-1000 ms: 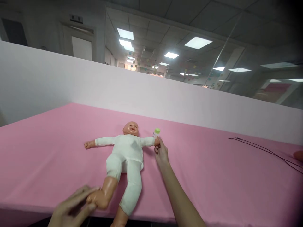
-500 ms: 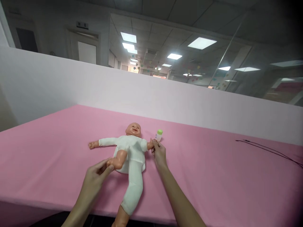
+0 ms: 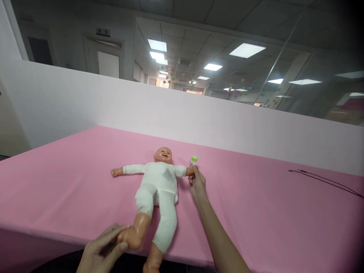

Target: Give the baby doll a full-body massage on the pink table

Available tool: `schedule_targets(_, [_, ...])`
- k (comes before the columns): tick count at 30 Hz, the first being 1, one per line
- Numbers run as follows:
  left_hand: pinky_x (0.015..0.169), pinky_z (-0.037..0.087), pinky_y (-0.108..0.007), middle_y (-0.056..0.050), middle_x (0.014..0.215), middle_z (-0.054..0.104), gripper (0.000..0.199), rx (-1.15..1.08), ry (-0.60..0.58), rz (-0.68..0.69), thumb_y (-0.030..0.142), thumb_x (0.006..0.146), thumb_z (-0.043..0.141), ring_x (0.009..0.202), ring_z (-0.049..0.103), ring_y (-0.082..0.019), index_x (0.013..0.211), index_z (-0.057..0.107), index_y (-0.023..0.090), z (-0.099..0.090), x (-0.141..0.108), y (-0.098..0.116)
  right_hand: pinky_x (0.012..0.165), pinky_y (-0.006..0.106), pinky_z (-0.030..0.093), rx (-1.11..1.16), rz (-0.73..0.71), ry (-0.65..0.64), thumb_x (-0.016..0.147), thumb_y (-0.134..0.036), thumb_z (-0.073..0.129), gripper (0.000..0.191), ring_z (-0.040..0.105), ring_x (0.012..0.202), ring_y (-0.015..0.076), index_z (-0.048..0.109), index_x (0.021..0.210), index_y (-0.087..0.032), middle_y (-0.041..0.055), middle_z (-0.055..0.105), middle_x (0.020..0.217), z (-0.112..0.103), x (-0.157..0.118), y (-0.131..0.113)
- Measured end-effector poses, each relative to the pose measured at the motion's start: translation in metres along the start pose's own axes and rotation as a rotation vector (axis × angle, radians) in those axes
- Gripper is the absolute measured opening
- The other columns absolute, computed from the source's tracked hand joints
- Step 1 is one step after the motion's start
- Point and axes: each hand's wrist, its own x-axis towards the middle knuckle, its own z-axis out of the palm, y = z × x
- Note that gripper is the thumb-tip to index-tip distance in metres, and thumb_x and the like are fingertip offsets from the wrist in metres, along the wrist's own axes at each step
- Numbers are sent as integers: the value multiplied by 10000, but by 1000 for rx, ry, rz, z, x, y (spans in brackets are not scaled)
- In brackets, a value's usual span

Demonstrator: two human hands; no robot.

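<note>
A baby doll in a white cloth body lies face up on the pink table cover, its head toward the wall. My left hand has its fingers and thumb around the doll's foot at the near edge. At the other side, my right hand pinches the doll's hand, with that arm stretched out sideways. The doll's other arm lies extended to the left. Just behind my right hand stands a small bottle with a green cap, partly hidden.
Thin dark cables lie at the right of the table. A low white wall runs along the back, with glass panels above it. The table's near edge passes beneath the doll's lower legs.
My left hand has drawn the doll's bent leg down toward the near edge, and the leg is now straighter. My right hand has pulled the doll's arm slightly outward.
</note>
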Motion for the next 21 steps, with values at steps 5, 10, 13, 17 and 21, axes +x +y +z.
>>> schedule_targets(5, [886, 555, -329, -79, 1007, 777, 373, -72, -33, 99, 497, 862, 707, 1011, 699, -289, 1019, 798, 171, 31, 82, 32, 401, 202, 291, -316, -22, -392, 716, -548, 841, 426, 398, 422, 58, 647, 705, -168, -53, 538, 539, 12, -21, 2])
schedule_targets(10, [901, 557, -383, -150, 1046, 785, 457, -214, -132, 47, 515, 803, 747, 998, 720, -315, 985, 804, 101, 60, 125, 25, 425, 218, 308, -415, -43, -491, 748, -551, 818, 424, 415, 423, 68, 649, 701, -165, -46, 554, 546, 15, -30, 3])
schedule_targets(13, [937, 557, -389, -134, 1071, 785, 463, -156, -104, 44, 536, 813, 734, 1047, 714, -326, 1009, 805, 122, 45, 110, 21, 414, 219, 293, -294, -24, -305, 715, -549, 838, 414, 407, 446, 75, 678, 751, -169, -55, 536, 549, 13, -24, 5])
schedule_targets(17, [903, 593, -358, -96, 1092, 787, 475, -46, -56, 0, 564, 771, 768, 1079, 713, -340, 1040, 810, 175, 4, 56, 3, 439, 223, 364, -48, 69, 81, 679, -456, 858, 338, 411, 485, 84, 690, 748, -172, -55, 526, 556, -3, -4, 8])
schedule_targets(21, [812, 616, -286, -65, 954, 796, 422, 62, -133, -44, 547, 740, 802, 928, 750, -293, 1005, 832, 220, -18, -4, -23, 436, 239, 400, -3, 107, 299, 690, -370, 827, 273, 419, 475, 94, 615, 667, -201, -43, 548, 557, -24, 15, 5])
